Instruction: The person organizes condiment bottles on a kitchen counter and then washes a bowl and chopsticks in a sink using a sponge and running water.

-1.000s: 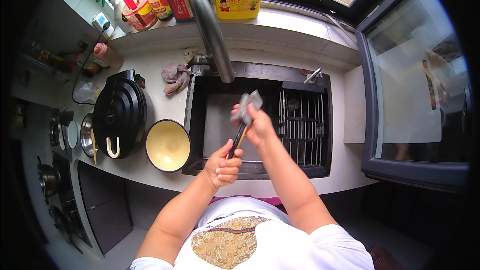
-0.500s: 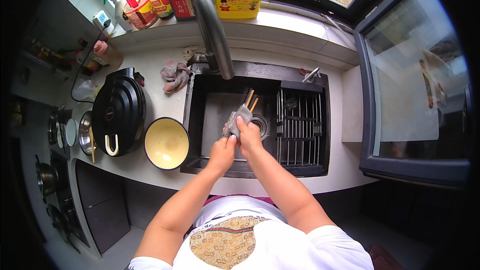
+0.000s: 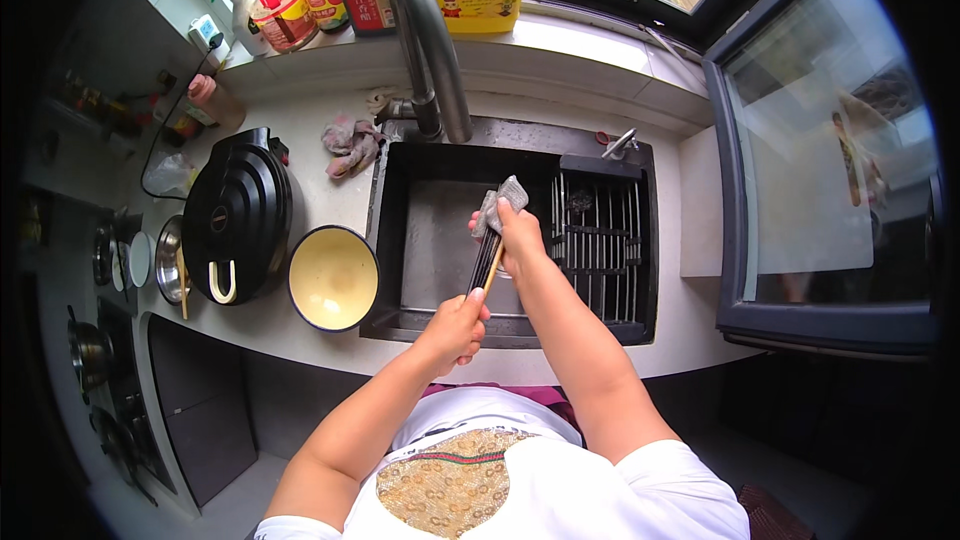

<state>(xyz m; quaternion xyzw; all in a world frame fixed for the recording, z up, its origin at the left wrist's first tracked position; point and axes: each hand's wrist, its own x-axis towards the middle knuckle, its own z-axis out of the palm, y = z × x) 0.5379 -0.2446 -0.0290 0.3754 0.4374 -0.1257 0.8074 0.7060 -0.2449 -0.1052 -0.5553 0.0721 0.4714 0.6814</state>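
Note:
A bundle of chopsticks, some dark and some light wood, slants over the black sink. My left hand is closed round their near ends. At the far ends, my right hand presses a grey cloth around them, fingers closed. Inside the cloth the chopstick tips are hidden. Both hands are above the basin, near its middle, with the drain mostly covered by my right hand.
The grey faucet arches over the sink's back edge. A drying rack fills the right side. Left of the sink stand a cream bowl, a black electric pan and a crumpled rag. An opened window juts in at right.
My left hand has drawn back toward me along the chopsticks, baring their middle. My right hand and the cloth have shifted to the far ends, slightly right and away.

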